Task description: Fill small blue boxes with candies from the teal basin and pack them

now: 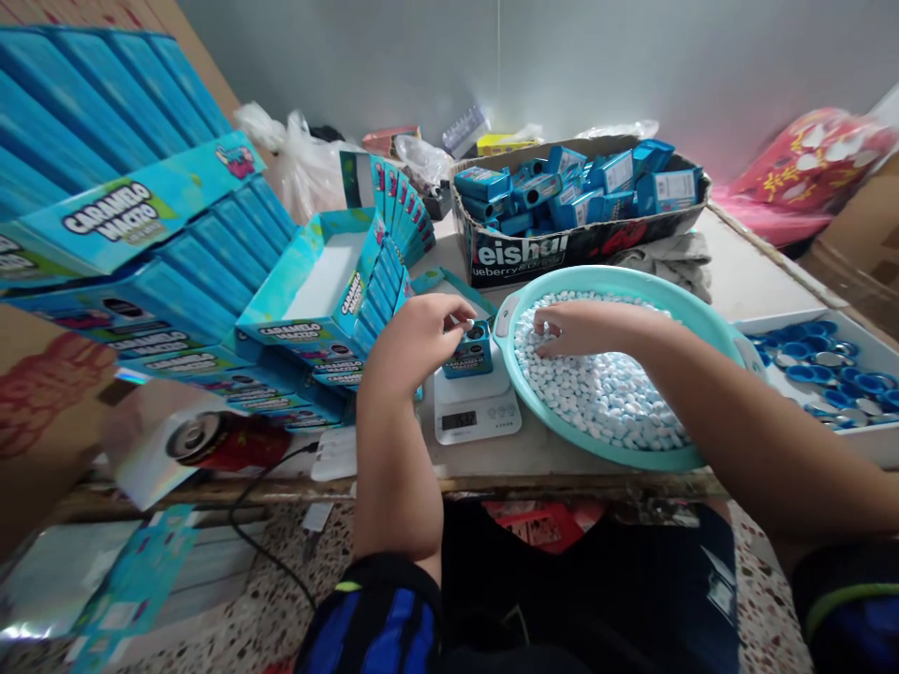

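Pebbly pale candies (611, 393) — in a round plastic basin (695, 307).

Room o/ basin (596, 449), but stacked boxes (231, 271) block L of scale (484, 402).

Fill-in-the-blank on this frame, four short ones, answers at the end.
1. The person's ____ hand is in among the candies in the bowl.
2. The small blue container stands on a white digital ____ with a lit display.
3. From the person's view, the red can is to the ____ of the bowl.
4. The first large printed word on the display boxes is ____.

Missing words: right; scale; left; CARAMELO.
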Motion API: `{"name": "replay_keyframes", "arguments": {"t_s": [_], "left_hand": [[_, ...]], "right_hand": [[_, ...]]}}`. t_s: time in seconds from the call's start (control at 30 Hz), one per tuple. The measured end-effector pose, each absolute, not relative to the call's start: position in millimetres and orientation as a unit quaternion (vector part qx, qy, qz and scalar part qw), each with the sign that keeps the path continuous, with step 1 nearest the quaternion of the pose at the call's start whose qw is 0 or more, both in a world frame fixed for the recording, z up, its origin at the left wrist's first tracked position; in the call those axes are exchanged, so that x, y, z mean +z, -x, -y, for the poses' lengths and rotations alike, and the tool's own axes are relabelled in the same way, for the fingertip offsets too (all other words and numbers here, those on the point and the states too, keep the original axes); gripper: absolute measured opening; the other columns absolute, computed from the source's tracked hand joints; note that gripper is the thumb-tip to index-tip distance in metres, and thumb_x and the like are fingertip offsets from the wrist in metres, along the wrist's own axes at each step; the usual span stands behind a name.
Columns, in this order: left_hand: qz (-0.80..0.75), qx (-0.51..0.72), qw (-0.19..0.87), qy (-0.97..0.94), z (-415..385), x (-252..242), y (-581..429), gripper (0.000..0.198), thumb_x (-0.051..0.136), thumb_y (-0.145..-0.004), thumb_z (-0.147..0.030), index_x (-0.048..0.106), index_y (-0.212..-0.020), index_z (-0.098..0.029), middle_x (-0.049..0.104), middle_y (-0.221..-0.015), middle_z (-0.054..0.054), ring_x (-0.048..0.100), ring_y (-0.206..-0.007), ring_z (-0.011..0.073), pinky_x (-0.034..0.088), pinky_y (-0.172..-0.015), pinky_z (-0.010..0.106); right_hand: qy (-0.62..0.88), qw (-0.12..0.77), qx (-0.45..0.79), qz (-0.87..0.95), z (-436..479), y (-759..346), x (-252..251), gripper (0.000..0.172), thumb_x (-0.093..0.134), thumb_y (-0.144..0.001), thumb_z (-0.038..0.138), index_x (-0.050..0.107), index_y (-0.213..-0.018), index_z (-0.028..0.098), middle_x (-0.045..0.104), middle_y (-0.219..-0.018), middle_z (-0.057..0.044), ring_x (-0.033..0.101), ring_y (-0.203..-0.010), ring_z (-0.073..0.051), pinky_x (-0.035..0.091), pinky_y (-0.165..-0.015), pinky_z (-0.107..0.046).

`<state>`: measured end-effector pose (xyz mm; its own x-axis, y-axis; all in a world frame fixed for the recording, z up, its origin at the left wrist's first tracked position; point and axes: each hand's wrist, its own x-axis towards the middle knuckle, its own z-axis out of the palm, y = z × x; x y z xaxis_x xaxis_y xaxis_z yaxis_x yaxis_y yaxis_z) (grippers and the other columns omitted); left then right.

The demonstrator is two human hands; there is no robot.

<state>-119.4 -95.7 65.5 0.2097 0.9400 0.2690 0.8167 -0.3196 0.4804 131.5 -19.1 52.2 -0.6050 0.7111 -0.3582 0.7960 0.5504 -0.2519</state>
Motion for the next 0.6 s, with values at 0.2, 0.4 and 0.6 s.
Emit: {"name": "replay_keyframes", "arguments": {"t_s": [0.2,0.4,0.6], "left_hand": [[-0.570,0.277,0.138,-0.761,95.0,62.8,120.3,0.030,0.059,-0.083,-0.008,0.077,-0.103,-0.022,0.080,-0.094,0.003,0.074,-0.084,0.0173,0.058,-0.077,0.030],[-0.573,0.264,0.141,-0.763,95.6,63.3,118.8,0.034,0.058,-0.082,-0.007,0.076,-0.106,-0.022,0.079,-0.096,0.003,0.074,-0.088,0.0181,0.059,-0.076,0.030],[-0.556,0.291,0.085,-0.774,97.1,67.1,116.9,0.026,0.059,-0.087,-0.009,0.075,-0.105,-0.021,0.078,-0.099,0.004,0.072,-0.089,0.0179,0.058,-0.083,0.032]], "right_hand": [[-0.436,0.120,-0.197,-0.870,21.6,-130.0,56.2,0.036,0.067,-0.094,0.040,0.063,-0.120,0.016,0.067,-0.111,-0.009,0.057,-0.087,-0.023,0.039,-0.070,-0.034],[-0.440,0.127,-0.196,-0.867,22.4,-130.4,58.0,0.030,0.067,-0.095,0.041,0.062,-0.114,0.019,0.067,-0.109,-0.008,0.057,-0.084,-0.022,0.038,-0.068,-0.034],[-0.435,0.129,-0.193,-0.870,19.4,-131.6,54.0,0.031,0.067,-0.096,0.042,0.062,-0.116,0.019,0.067,-0.108,-0.008,0.058,-0.084,-0.023,0.038,-0.069,-0.034]]}}
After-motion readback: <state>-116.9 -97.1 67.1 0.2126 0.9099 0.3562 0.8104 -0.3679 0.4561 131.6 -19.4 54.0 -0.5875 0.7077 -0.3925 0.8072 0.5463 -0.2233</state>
